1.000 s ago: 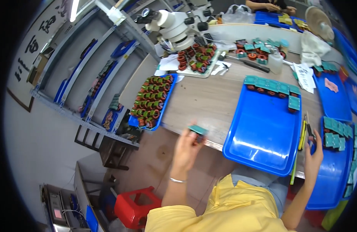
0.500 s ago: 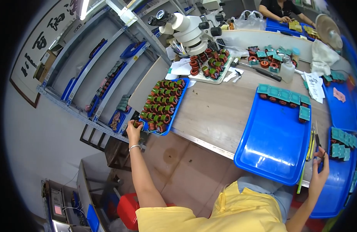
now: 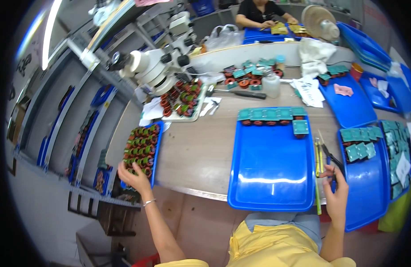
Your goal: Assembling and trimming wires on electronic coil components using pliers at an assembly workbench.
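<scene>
Left hand point(image 3: 136, 179) has moved to the coil tray point(image 3: 157, 151).

teal-topped coils point(image 3: 300, 127) in middle blue tray point(image 3: 272, 155): 6 | wearer's bare hands point(image 3: 136, 178) point(image 3: 336, 190): 2 | silver bracelet point(image 3: 149, 202): 1 | desk fan point(image 3: 319, 22): 1 | co-worker point(image 3: 261, 12): 1 | blue-capped jar point(image 3: 280, 59): 1

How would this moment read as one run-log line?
Left hand: at blue plastic tray of red-green wound coils | Right hand: holding black-blue tool
</scene>
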The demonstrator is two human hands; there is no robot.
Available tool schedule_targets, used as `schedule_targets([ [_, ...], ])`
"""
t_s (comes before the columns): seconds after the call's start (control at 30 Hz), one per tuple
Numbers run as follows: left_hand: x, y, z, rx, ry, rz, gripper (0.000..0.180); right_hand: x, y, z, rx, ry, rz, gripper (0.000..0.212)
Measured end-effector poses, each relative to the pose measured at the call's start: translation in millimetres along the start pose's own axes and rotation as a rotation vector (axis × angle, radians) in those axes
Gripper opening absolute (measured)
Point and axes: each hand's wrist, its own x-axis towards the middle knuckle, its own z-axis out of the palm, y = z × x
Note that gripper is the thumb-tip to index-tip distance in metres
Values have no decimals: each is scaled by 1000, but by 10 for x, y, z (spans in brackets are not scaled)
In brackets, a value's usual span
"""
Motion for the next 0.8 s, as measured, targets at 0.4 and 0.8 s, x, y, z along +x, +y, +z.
schedule_targets([
  [0.4,-357,3071,811,-595,-702,592,67,-408,15,-452,68,-143,-113,23],
  [0.8,-212,3022,-659,-1627,-1103,-447,60,-394,228,-413,539,-202,17,26],
])
